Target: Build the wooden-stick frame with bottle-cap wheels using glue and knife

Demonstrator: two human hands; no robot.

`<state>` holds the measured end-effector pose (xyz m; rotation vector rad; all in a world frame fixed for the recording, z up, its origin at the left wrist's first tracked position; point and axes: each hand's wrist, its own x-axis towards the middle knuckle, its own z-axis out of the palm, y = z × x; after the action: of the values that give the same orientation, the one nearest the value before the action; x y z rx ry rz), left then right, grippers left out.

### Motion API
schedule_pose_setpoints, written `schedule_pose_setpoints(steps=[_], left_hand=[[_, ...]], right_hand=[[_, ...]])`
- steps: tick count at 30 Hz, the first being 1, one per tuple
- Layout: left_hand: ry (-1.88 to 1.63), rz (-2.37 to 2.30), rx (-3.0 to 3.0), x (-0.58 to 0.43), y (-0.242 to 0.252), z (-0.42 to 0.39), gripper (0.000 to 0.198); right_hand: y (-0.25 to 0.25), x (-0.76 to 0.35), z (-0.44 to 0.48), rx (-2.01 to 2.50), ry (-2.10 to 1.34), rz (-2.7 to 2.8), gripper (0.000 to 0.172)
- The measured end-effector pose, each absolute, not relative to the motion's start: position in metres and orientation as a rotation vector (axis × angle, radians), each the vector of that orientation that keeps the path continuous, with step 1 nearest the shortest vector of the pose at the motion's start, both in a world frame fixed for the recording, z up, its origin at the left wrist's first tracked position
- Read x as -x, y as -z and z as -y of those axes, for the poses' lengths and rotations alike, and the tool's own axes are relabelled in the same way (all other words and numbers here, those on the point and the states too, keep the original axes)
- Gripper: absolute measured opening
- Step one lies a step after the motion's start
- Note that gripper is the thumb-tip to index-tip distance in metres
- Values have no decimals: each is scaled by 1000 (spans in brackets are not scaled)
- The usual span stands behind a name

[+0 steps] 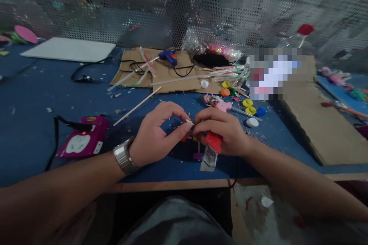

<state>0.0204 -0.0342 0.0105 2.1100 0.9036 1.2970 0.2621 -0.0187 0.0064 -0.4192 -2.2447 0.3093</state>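
Blue table fills the view. Left hand pinches a thin little stick near the front edge. Right hand curls tight around a red-topped tube, touching the stick. A clear bag at the back holds pink and yellow bits.

Three yellow caps, two white caps, one glue gun — two hands, one wristwatch

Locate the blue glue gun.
Head view: the blue glue gun lies on the cardboard sheet at the far centre of the blue table, just left of the black bundle.
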Motion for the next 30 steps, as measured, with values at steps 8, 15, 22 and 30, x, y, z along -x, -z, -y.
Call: schedule_pose_setpoints(steps=[8, 15, 22, 30], left_hand=[[-1309, -885, -1865, -16, -9, 37, 4], [-1354, -871, -1759, -18, -11, 36, 9], [-1366, -848, -1673, -21, -10, 35, 20], [-1310, -872, -1665, -21, -12, 36, 25]], right_hand=[[-5, -264, 19, 491, -295, 2229, 21], [-12, -267, 19, 610, -358, 2132, 45], [-4, -265, 17, 744, -310, 2159, 48], [-3, -268, 15, 811, -270, 2065, 29]])
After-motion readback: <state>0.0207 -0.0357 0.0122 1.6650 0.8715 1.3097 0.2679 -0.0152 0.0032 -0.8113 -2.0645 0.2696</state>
